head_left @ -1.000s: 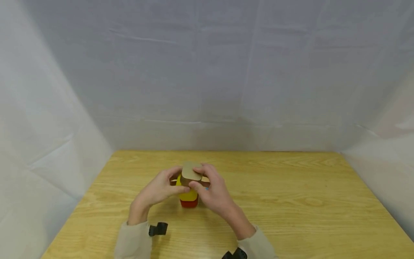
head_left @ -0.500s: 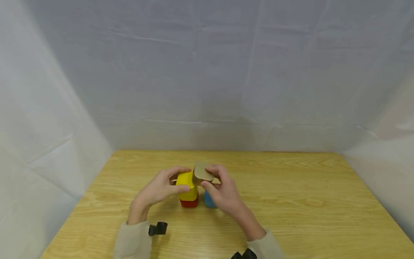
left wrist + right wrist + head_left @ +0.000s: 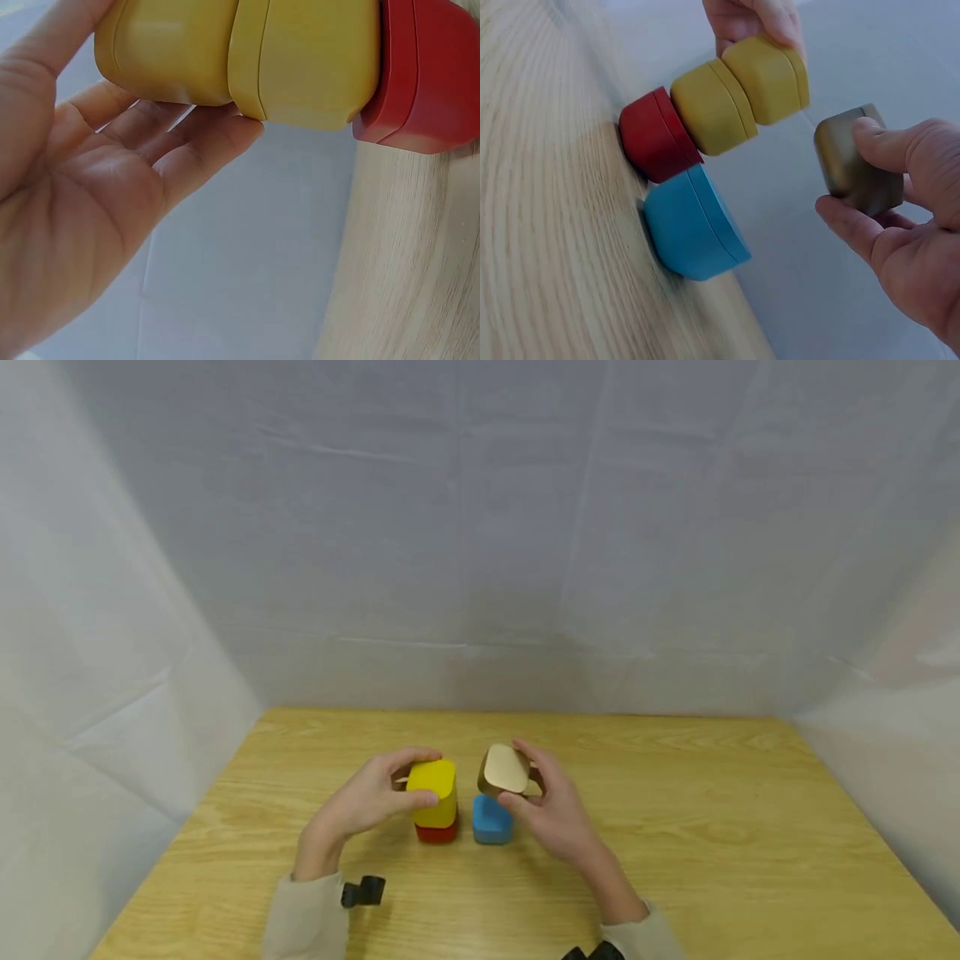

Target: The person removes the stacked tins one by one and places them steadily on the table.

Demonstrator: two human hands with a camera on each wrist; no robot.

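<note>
**Pale wooden desk, white sheeting, four rounded blocks**

Pale wood-grain desk (image 3: 675, 860) fills the lower part of the head view, walled on three sides by white fabric sheeting (image 3: 480, 527). Nearest the camera are two beige sleeves, each with a black wrist mount.

Beyond them, the left hand (image 3: 367, 802) curls its fingers (image 3: 202, 146) and thumb round the yellow rounded plastic block (image 3: 433, 792), gripping its upper part. That piece shows a seam in the wrist views, so it may be two yellow parts nested together; I cannot tell for sure. It stands on the red rounded plastic block (image 3: 437, 833), which sits on the desk.

Just beside the red one, to its right and touching it, lies the blue rounded plastic block (image 3: 492, 820), flat on the desk with nothing on top of it.

The right hand (image 3: 558, 814) pinches the tan rounded block (image 3: 506, 770) between thumb and fingers (image 3: 855, 225), lifted clear of the desk. This piece hangs above the blue block, slightly behind it, tilted with its broad face toward the camera. It is well apart from the yellow stack; the right hand is nearer the blue block than the left.

Count: one red, one blue, one tan, one yellow stack piece, two hands
</note>
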